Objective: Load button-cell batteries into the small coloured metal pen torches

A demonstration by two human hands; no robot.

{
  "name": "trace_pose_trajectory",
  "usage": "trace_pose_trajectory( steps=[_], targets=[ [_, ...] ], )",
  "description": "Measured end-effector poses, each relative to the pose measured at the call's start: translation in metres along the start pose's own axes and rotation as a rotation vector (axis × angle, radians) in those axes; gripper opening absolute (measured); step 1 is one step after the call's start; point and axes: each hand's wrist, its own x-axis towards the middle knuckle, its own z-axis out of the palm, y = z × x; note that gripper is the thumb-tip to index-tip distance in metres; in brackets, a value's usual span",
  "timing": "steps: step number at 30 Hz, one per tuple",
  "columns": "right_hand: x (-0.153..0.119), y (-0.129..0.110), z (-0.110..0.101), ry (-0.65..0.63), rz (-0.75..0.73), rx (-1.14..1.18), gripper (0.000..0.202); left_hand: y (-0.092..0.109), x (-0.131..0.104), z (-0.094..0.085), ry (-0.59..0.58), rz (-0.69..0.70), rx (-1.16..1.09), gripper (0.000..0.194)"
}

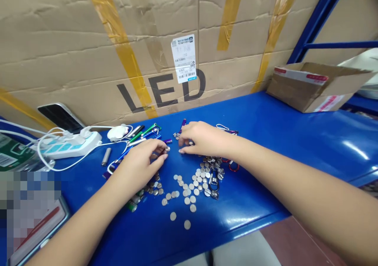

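My left hand is closed, its thumb and fingers pinching a small silver button cell. To its right, my right hand is held low over the table, fingers curled down and thumb apart from them. Close to those fingertips are some tiny metal parts and a purple tube, partly hidden by the hand. Loose button cells lie scattered between and below both hands. Black and silver clips sit beside them, under my right wrist. Behind my left hand lie green and blue metal tubes.
A white power strip with cables stands at the left, near a single silver cylinder and a phone. An open cardboard box is at the back right. A large carton forms the back wall of the blue table.
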Motion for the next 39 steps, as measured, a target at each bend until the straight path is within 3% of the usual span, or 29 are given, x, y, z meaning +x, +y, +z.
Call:
trace_pose_trajectory(
  steps=[10, 18, 22, 25, 33, 39],
  targets=[
    [0.003, -0.008, 0.004, -0.146, 0.108, -0.029, 0.008, 0.0, -0.001, 0.001, -0.023, 0.048, -0.032, 0.016],
    [0.003, -0.013, 0.007, -0.104, 0.097, -0.042, 0.021, 0.002, -0.001, -0.001, -0.031, 0.045, -0.018, 0.015],
    [0.004, -0.017, 0.014, -0.06, 0.074, -0.055, 0.014, 0.003, -0.001, -0.002, -0.031, 0.034, -0.013, 0.014],
    [0.008, -0.02, 0.02, -0.022, 0.087, -0.078, 0.02, 0.003, -0.001, -0.004, -0.028, 0.036, 0.009, 0.013],
    [0.026, -0.023, 0.031, 0.015, 0.137, -0.115, 0.029, 0.0, 0.001, -0.013, 0.037, 0.019, 0.021, 0.015],
    [0.03, -0.027, 0.028, 0.001, 0.142, -0.073, 0.02, -0.008, 0.003, -0.02, 0.107, 0.022, 0.015, 0.017]
  ],
)
